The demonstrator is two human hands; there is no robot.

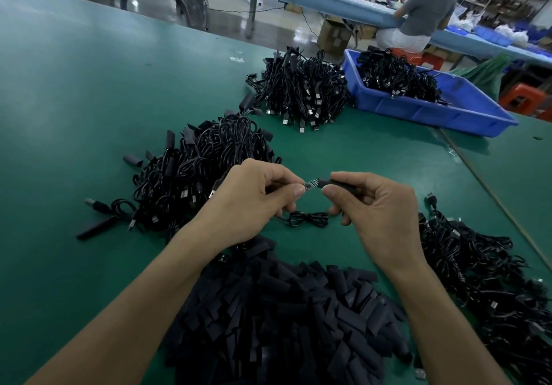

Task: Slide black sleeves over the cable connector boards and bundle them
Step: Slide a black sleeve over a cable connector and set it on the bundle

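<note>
My left hand (254, 202) pinches the cable end just behind a small connector board (311, 184), which sticks out between both hands. My right hand (373, 205) grips a black sleeve (334, 183) whose open end meets the board's tip. The cable's coiled loop (307, 219) lies on the green table (74, 91) below my hands. A large heap of loose black sleeves (283, 319) lies near me, between my forearms.
Black cable piles surround the hands: one to the left (203, 172), one further back (301, 91), one at the right (484, 280). A blue bin (433, 109) with more cables stands at the back right. A person (424, 11) sits at another bench beyond.
</note>
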